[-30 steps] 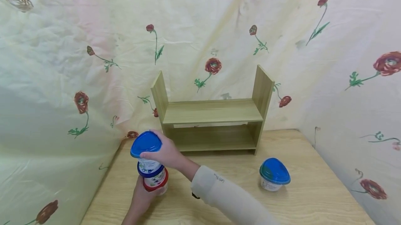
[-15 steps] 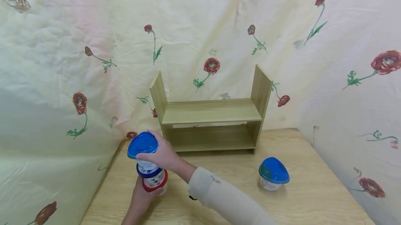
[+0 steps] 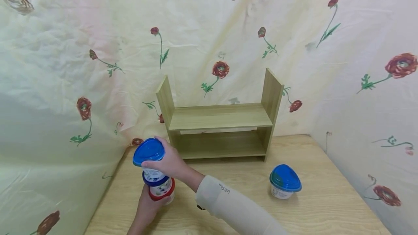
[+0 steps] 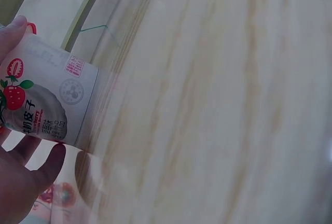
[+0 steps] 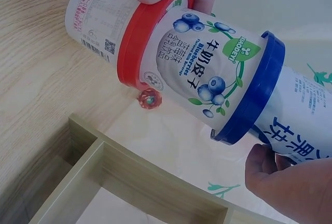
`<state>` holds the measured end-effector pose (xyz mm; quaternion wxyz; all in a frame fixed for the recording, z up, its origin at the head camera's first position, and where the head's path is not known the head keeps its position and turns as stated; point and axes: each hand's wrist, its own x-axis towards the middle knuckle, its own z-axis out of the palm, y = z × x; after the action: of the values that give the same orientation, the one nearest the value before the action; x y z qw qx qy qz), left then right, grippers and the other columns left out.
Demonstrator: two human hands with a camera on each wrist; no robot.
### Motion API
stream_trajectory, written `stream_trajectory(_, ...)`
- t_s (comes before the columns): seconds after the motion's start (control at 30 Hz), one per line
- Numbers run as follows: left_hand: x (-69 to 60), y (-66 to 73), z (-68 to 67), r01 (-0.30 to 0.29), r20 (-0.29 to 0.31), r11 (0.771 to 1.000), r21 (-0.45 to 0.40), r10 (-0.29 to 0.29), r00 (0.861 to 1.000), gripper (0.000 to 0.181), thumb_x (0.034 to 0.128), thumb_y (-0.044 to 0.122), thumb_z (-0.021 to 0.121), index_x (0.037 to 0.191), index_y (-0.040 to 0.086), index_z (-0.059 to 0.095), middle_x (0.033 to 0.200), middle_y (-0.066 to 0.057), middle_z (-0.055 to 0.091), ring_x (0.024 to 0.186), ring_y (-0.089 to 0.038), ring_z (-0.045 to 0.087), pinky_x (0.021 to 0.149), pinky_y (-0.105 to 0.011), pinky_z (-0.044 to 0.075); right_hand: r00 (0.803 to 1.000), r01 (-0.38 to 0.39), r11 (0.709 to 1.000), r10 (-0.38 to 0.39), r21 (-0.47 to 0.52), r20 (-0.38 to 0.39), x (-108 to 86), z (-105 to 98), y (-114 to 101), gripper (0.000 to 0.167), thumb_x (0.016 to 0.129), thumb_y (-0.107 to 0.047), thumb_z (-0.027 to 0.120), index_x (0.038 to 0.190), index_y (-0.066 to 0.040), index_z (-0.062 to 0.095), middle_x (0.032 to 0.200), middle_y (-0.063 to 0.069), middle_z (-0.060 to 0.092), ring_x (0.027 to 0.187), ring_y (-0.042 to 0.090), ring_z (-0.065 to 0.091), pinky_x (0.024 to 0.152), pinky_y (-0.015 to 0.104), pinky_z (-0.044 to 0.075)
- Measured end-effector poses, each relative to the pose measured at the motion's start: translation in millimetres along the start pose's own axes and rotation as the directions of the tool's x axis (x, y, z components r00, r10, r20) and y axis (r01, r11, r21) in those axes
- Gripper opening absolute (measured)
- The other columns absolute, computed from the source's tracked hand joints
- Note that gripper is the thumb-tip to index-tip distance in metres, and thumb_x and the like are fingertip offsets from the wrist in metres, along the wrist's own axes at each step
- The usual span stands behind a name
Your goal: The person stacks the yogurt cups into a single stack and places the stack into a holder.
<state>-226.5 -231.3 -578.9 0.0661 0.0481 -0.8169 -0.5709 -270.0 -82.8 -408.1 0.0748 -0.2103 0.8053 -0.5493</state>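
Note:
Three plastic food tubs stand stacked at the table's left. At the bottom is a strawberry-printed tub (image 4: 46,92) with a red lid, and my left hand (image 3: 147,204) grips it around the lid's edge. On it rests a blueberry-printed tub (image 5: 199,66) with a dark blue lid. Topmost comes a white tub with a bright blue, rounded-triangle lid (image 3: 149,151); my right hand (image 3: 170,160) holds its side, thumb at the near rim. This top tub sits on the dark blue lid, a little off to the left. My hands hide part of the lower tubs.
A two-tier wooden shelf (image 3: 220,117) stands behind, against a flower-patterned cloth (image 3: 196,28). Another tub with a bright blue lid (image 3: 285,178) stands on the wooden table (image 3: 228,191) to the right. Cloth also hangs along both sides.
The top tub and my right hand have shifted slightly left over the stack, then stayed still. My left hand keeps its grip on the red-lidded tub. The head view moved a little.

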Motion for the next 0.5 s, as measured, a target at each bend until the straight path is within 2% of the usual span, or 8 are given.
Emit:
stream_trajectory(0.13,-1.3,1.0,0.3,0.005,-0.002,1.0,0.013,-0.005,1.0,0.113,0.0702,0.032,0.094,0.153,0.017,0.02,0.147,-0.013,0.043,0.133,-0.04,0.046,0.11,-0.064,0.036,1.0,0.023,1.0,-0.023,0.005,0.009,0.1,-1,2,0.091,0.082,-0.045,0.082,0.156,-0.037,0.03,0.145,0.0,0.052,0.125,0.03,0.055,0.091,0.054,0.055)
stream_trajectory(0.27,-0.9,1.2,0.2,0.006,-0.001,1.0,0.028,-0.006,1.0,0.112,0.0707,0.034,0.094,0.153,0.015,0.02,0.147,-0.014,0.043,0.132,-0.04,0.046,0.109,-0.064,0.036,0.998,0.062,0.997,-0.063,0.041,0.021,-1.8,-3,5,0.091,0.083,-0.042,0.082,0.156,-0.041,0.028,0.147,-0.002,0.049,0.128,0.029,0.054,0.093,0.052,0.054)
stream_trajectory(0.37,0.7,0.3,0.9,0.007,-0.003,1.0,0.018,-0.007,1.0,0.112,0.0693,0.034,0.094,0.153,0.017,0.021,0.147,-0.013,0.043,0.133,-0.039,0.046,0.109,-0.063,0.036,0.993,0.113,0.99,-0.115,0.087,0.018,-3.9,-7,6,0.091,0.083,-0.039,0.082,0.155,-0.044,0.027,0.151,-0.003,0.043,0.132,0.027,0.049,0.098,0.051,0.052)
stream_trajectory(0.5,1.0,-0.1,1.7,0.011,-0.004,1.0,-0.017,-0.011,1.0,0.114,0.0684,0.033,0.095,0.154,0.019,0.021,0.148,-0.011,0.043,0.135,-0.039,0.045,0.11,-0.064,0.035,0.976,0.214,0.969,-0.216,0.12,-0.001,-5.4,-15,9,0.09,0.085,-0.035,0.081,0.156,-0.04,0.026,0.157,-0.002,0.033,0.141,0.027,0.04,0.107,0.051,0.044)
